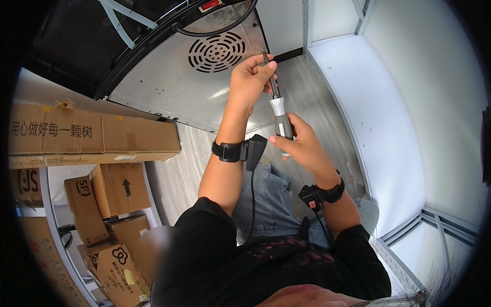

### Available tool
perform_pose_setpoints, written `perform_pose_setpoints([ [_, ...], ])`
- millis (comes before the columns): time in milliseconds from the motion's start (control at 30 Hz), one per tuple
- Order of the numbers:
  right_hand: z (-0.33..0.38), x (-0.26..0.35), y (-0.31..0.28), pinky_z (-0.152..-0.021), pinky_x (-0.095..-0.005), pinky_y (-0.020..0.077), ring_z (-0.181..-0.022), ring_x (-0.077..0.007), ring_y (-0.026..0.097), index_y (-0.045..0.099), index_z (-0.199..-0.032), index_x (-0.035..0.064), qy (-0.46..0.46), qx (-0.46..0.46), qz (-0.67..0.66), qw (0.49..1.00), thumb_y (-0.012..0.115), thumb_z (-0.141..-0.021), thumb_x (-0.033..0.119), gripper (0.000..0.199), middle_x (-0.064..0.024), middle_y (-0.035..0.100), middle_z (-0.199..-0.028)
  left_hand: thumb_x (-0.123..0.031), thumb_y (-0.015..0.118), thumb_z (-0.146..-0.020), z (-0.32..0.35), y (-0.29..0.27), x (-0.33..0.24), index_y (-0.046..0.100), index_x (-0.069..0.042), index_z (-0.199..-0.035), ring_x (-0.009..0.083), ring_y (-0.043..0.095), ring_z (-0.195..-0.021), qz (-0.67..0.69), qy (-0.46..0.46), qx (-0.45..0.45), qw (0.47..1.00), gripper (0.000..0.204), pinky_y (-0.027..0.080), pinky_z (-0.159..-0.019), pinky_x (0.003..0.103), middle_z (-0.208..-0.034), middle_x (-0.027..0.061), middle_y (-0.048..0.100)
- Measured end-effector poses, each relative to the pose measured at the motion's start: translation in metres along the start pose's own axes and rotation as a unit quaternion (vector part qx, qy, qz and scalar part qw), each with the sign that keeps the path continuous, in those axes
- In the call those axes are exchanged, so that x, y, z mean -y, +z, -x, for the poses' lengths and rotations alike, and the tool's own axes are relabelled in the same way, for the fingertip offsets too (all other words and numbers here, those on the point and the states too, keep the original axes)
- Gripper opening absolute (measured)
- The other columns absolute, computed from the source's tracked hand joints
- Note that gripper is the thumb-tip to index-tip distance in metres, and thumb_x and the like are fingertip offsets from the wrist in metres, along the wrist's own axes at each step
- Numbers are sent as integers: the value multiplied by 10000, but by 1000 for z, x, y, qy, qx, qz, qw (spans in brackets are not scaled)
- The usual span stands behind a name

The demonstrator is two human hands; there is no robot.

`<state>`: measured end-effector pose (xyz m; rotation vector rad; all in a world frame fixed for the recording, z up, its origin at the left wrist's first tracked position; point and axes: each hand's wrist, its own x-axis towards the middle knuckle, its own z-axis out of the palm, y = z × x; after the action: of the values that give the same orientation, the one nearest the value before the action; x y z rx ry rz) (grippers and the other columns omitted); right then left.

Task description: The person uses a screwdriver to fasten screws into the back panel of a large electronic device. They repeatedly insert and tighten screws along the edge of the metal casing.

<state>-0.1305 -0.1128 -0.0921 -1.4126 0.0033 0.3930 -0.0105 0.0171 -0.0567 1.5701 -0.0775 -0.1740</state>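
Note:
A screwdriver [283, 124] with a grey and white handle and a long metal shaft spans both of my hands. My left hand [249, 81] pinches the shaft near its far end. My right hand [305, 145] is wrapped round the handle, thumb along its side. Just past my left fingers, the tip comes up against the right edge of a silver metal panel [169, 92]; whether it touches a screw there I cannot make out. Round vent slots [217, 51] are cut in this panel.
A black cable [225, 31] loops over the panel below a red switch [209, 5]. Cardboard boxes [123, 190] fill a shelf at the left, with a long carton [138, 137] on top. White shelving [358, 92] stands close on the right. Grey wood-look floor [179, 171] lies between.

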Motion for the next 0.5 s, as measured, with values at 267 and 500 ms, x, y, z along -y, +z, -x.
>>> perform_pose_setpoints([
  [267, 1, -3, -12, -618, -263, 518, -839, -112, 575, 398, -1262, -7, 16, 88, -210, 974, 638, -832, 118, 508, -86, 563, -1033, -67, 523, -916, 3, 2, -3, 557, 28, -1108, 138, 625, -581, 55, -17, -3, 998, 216, 483, -499, 238, -747, 90, 653],
  [500, -4, -22, -6, -693, -276, 467, -851, -127, 549, 419, -1226, 1, -115, -37, 7, 993, 711, -748, 78, 565, -79, 553, -985, -92, 461, -920, 3, 3, -5, 582, -29, -1104, 162, 661, -650, 34, -17, -7, 999, 229, 476, -548, 237, -851, 114, 690],
])
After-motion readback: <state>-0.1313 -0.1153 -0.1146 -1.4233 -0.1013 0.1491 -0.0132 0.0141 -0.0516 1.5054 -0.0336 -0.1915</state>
